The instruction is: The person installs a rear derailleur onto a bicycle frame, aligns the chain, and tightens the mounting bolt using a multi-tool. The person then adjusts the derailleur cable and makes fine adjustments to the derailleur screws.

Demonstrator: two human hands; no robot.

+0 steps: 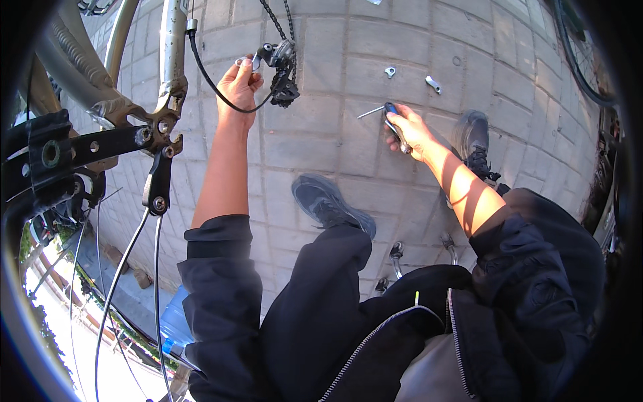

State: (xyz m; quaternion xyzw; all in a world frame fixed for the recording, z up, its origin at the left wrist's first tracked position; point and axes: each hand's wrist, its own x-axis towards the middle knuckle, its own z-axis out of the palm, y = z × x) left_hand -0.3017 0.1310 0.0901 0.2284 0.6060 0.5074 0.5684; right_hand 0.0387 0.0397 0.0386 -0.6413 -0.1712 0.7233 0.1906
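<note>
My left hand (238, 92) pinches a small silver metal piece (256, 63) against the upper body of a black rear derailleur (284, 77). The derailleur hangs on its chain (273, 20) and black cable (207, 77), apart from the bike frame (171, 87). Closed round a folding multi-tool (390, 108) is my right hand (412, 132). One thin hex key (370, 112) sticks out of the tool toward the left. Beyond that hand, two small silver metal parts, one compact (390, 72) and one longer (433, 85), lie on the paving.
At the left stands the bike frame, with a black bar (94, 146) and thin metal rods (124, 261). My shoes (328, 201) rest on the grey paving (321, 127). Metal stool legs (396, 253) show near me. A blue plastic bottle (175, 318) is at lower left, and a wheel (576, 60) at upper right.
</note>
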